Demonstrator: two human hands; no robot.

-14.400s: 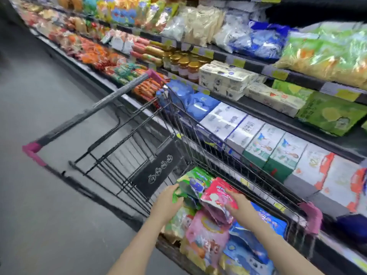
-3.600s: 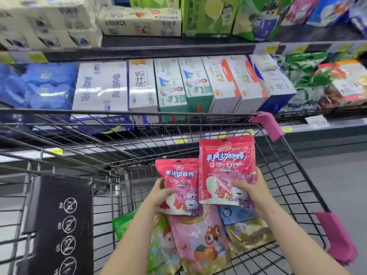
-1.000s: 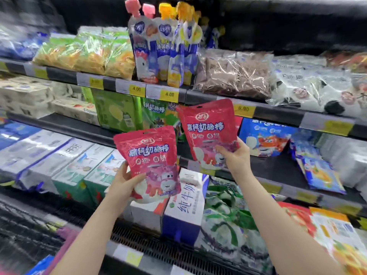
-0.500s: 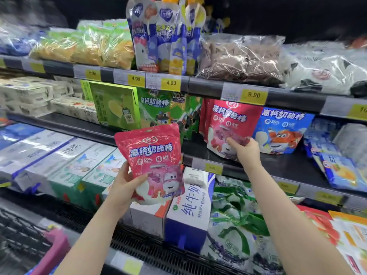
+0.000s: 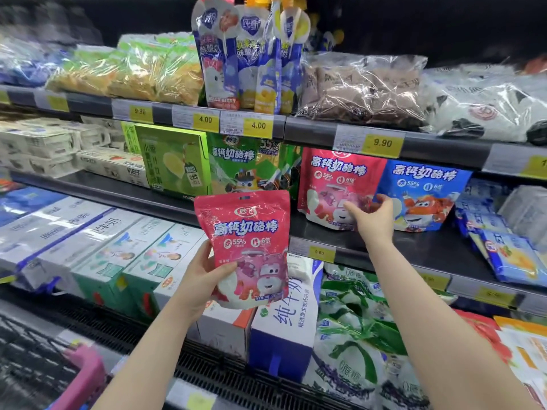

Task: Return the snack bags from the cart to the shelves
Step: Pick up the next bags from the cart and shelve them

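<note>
One red bag [image 5: 337, 187] now stands on the middle shelf [image 5: 384, 250] near its front edge — right hand [image 5: 373, 218] open, released; left hand [image 5: 204, 279] grips the second red bag [image 5: 245, 247], next to shelve.

The left hand [image 5: 204, 279] grips a snack bag [image 5: 245, 250] by its lower left corner, upright, out in front of the shelves. To its right and farther back, a second snack bag [image 5: 334, 187] stands on the middle shelf [image 5: 414, 250], with the right hand [image 5: 371, 216] spread just before its lower right part; contact is unclear. Right of that bag, touching it, stands another bag [image 5: 423, 193]; left of it, a bag [image 5: 239, 164], then a box [image 5: 174, 161]. Pouches [image 5: 251, 60] stand on the top shelf [image 5: 310, 125] above. Milk cartons [image 5: 118, 250] line the bottom shelf, below and behind the held bag. The cart's corner [image 5: 85, 377] sits at lower left.
</note>
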